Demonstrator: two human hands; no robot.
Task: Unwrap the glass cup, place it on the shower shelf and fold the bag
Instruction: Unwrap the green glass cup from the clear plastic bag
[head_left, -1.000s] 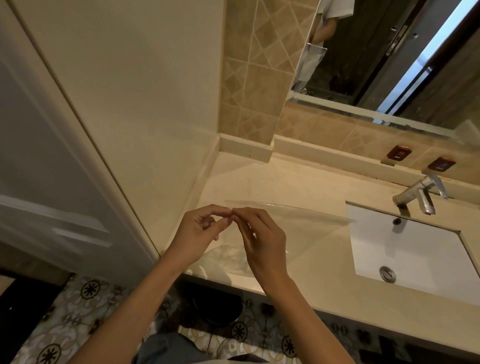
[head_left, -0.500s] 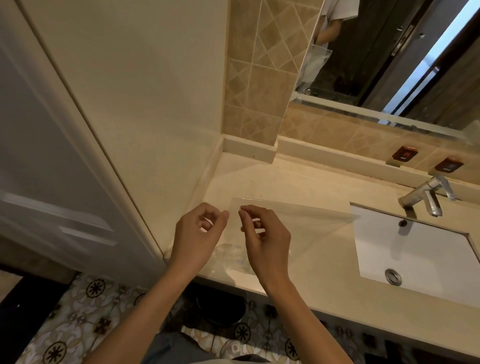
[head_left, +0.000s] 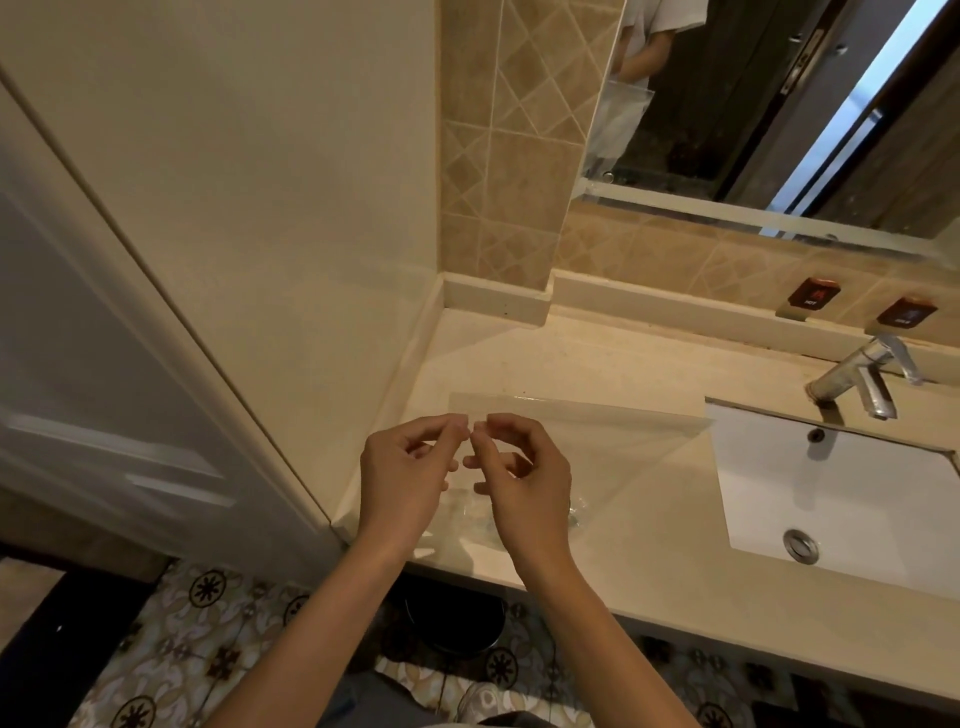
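Since half a second ago the two hands have closed the small gap between them again, so their fingertips now nearly meet over the clear plastic bag (head_left: 597, 431). The left hand (head_left: 402, 475) pinches the bag's near edge between thumb and forefinger, its other fingers curled. The right hand (head_left: 524, 478) pinches the same edge just beside it, fingers curled inward. The bag is held above the beige vanity counter (head_left: 649, 519), its flat sheet stretching to the right until its far corner reaches the rim of the white sink basin (head_left: 857, 499). A chrome faucet (head_left: 857, 379) stands behind the basin. The mirror (head_left: 779, 104) above reflects the hanging bag. The glass cup is out of view.
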